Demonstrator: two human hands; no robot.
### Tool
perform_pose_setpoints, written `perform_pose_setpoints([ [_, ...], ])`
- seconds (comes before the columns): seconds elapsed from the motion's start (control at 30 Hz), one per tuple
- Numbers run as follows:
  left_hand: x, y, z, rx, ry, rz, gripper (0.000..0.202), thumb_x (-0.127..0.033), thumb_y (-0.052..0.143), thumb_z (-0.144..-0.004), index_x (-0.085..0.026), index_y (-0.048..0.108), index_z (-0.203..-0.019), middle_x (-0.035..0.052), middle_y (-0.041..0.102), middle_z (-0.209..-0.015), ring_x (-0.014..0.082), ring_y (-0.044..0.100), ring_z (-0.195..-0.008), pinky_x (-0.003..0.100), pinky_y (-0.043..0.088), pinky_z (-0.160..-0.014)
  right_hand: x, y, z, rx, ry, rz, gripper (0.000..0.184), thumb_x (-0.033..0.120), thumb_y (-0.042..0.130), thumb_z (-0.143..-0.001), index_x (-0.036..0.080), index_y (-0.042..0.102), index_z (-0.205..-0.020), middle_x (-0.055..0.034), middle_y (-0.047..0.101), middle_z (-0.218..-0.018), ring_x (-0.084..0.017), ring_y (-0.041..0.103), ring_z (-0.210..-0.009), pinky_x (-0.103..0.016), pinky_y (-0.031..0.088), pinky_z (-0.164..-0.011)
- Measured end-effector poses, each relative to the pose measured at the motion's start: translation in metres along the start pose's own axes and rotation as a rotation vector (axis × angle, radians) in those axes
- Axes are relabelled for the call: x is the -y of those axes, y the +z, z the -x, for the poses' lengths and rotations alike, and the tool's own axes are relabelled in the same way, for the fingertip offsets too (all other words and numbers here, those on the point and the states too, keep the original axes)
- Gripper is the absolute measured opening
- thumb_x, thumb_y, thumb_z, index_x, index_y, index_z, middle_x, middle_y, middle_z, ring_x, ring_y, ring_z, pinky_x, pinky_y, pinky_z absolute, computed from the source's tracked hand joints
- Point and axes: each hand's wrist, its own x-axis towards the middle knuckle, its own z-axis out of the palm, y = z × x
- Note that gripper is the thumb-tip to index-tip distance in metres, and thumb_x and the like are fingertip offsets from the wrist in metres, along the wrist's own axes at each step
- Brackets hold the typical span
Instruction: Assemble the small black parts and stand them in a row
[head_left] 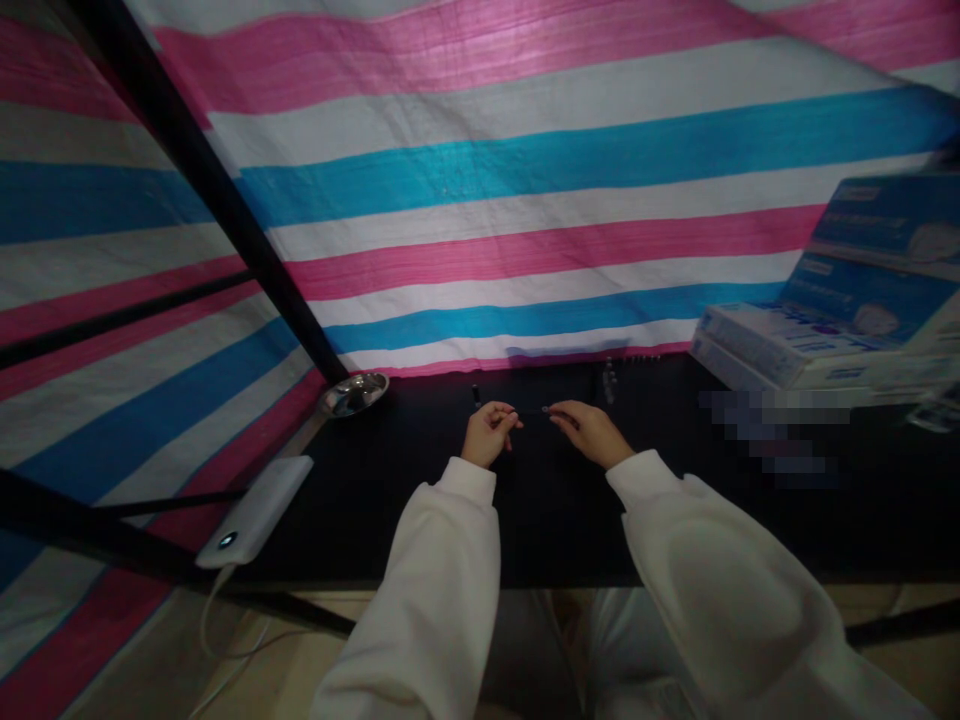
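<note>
My left hand [489, 432] and my right hand [589, 430] rest close together near the far edge of a black tabletop [540, 520], fingertips facing each other. A thin dark strip [534, 410] lies between the fingertips, and the dim light hides whether either hand grips it. Just beyond my left hand stands a small dark upright item [475, 396]. Several small dark objects [622, 370] sit along the back edge, beyond my right hand.
A round metal dish [354, 394] sits in the back left corner, and a white power bank [253, 510] with a cable lies at the left edge. Stacked blue-and-white face mask boxes [847, 300] stand at the right. Striped tarpaulin [525, 200] and a black pole [217, 190] surround the table.
</note>
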Motion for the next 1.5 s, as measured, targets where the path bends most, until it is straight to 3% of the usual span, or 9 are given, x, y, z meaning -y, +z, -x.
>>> perform_pose_setpoints([
  [0.2, -0.002, 0.0, 0.0, 0.037, -0.009, 0.036, 0.029, -0.036, 0.059, -0.066, -0.013, 0.048, -0.081, 0.0016, 0.061, -0.065, 0.0046, 0.043, -0.029, 0.017, 0.027, -0.028, 0.004, -0.001, 0.0, 0.005, -0.053, -0.042, 0.023, 0.025, 0.044, -0.081, 0.02, 0.058, -0.099, -0.0052, 0.061, -0.095, -0.015, 0.057, -0.088, -0.029, 0.045, -0.078],
  [0.53, -0.003, -0.001, 0.001, 0.039, -0.011, 0.044, 0.031, -0.037, 0.059, -0.066, -0.013, 0.048, -0.082, 0.0018, 0.061, -0.066, 0.0046, 0.043, -0.029, 0.016, 0.026, -0.027, 0.004, -0.002, 0.0, 0.023, -0.081, -0.044, 0.023, 0.024, 0.043, -0.082, 0.02, 0.058, -0.099, -0.0052, 0.061, -0.091, -0.014, 0.057, -0.084, -0.028, 0.045, -0.076],
  [0.83, -0.007, 0.0, 0.003, 0.062, -0.021, 0.012, 0.034, -0.039, 0.061, -0.064, -0.012, 0.051, -0.083, 0.0041, 0.063, -0.07, 0.0046, 0.044, -0.031, 0.017, 0.027, -0.028, 0.002, 0.0, 0.0, 0.002, -0.04, 0.071, 0.025, 0.025, 0.043, -0.082, 0.021, 0.058, -0.102, -0.0056, 0.06, -0.092, -0.015, 0.057, -0.085, -0.028, 0.046, -0.077],
  [1.07, -0.007, 0.004, 0.006, 0.123, -0.061, 0.018, 0.035, -0.039, 0.062, -0.063, -0.011, 0.053, -0.083, 0.0112, 0.066, -0.081, 0.0069, 0.049, -0.034, 0.016, 0.028, -0.029, 0.006, 0.003, 0.001, -0.032, -0.078, 0.05, 0.031, 0.022, 0.042, -0.081, 0.021, 0.054, -0.11, -0.0059, 0.058, -0.103, -0.016, 0.054, -0.096, -0.03, 0.044, -0.085],
  [1.23, -0.007, 0.005, 0.007, 0.129, -0.084, 0.031, 0.036, -0.038, 0.063, -0.062, -0.011, 0.054, -0.083, 0.0122, 0.066, -0.082, 0.0075, 0.051, -0.035, 0.016, 0.028, -0.029, 0.006, 0.008, 0.002, -0.033, -0.074, -0.002, 0.037, 0.018, 0.043, -0.079, 0.019, 0.05, -0.115, -0.0076, 0.056, -0.11, -0.017, 0.052, -0.102, -0.035, 0.042, -0.09],
  [1.5, -0.007, 0.006, 0.007, 0.126, -0.083, 0.012, 0.036, -0.038, 0.064, -0.062, -0.011, 0.054, -0.083, 0.0111, 0.066, -0.079, 0.0083, 0.051, -0.034, 0.017, 0.028, -0.029, 0.003, 0.012, 0.002, -0.018, -0.076, -0.018, 0.037, 0.019, 0.045, -0.078, 0.015, 0.05, -0.115, -0.0094, 0.056, -0.112, -0.017, 0.052, -0.103, -0.033, 0.042, -0.09],
])
